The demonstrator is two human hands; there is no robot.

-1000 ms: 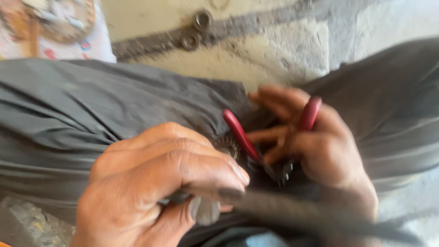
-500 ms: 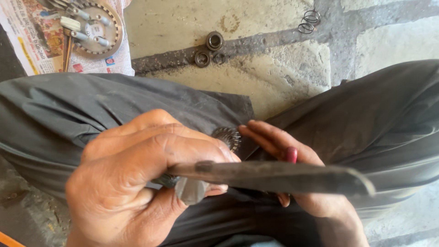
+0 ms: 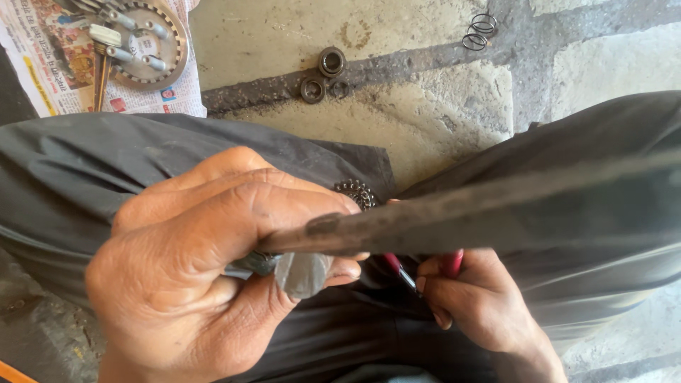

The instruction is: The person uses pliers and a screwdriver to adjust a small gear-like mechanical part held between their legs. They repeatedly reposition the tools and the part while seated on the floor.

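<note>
From the head camera, the left hand is curled tight around a dark metal bar with a grey, rounded end poking out below the fingers; the bar is long, dull and blurred, running off to the right edge. The right hand sits just below the bar, fingers folded shut on red-handled pliers — only the red grips and a bit of dark metal show. A small toothed gear peeps out just above the bar, half hidden by the left hand. Both hands rest over a lap in grey trousers. Well above the bar, on the rough concrete floor, lie ring-shaped bearings, wire springs and a round metal plate on newspaper.
</note>
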